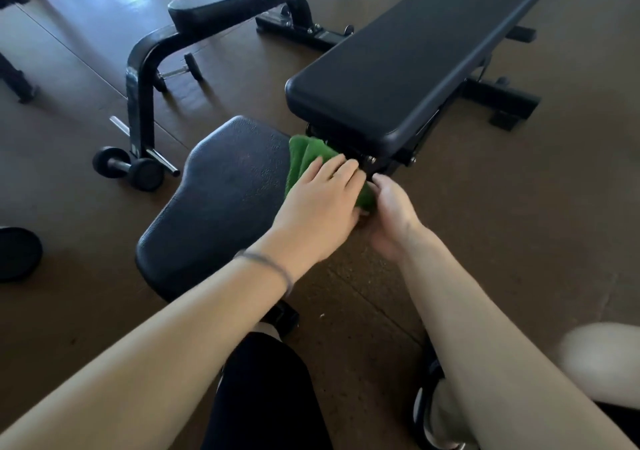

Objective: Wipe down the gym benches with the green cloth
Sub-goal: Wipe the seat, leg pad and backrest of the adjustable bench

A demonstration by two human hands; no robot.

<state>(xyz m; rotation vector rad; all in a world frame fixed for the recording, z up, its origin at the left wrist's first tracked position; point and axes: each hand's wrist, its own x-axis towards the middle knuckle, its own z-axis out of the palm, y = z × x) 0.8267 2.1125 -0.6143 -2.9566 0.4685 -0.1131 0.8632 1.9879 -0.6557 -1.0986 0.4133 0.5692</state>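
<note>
A folded green cloth point(306, 158) lies at the right edge of the black seat pad point(221, 203) of the nearest bench, just below the end of its long back pad point(408, 65). My left hand point(318, 203) rests flat on top of the cloth, fingers spread. My right hand point(391, 214) curls around the cloth's lower right corner from the side, fingertips touching it. Much of the cloth is hidden under my left hand. A second bench with a small black pad point(211, 2) and a black tube frame stands behind at the upper left.
Two small dumbbells point(130, 169) point(180, 71) lie on the brown floor by the second bench's frame. A black weight plate point(17, 253) sits at the left edge. The near bench's base feet point(505, 103) stick out at the right. My knees and a shoe are at the bottom.
</note>
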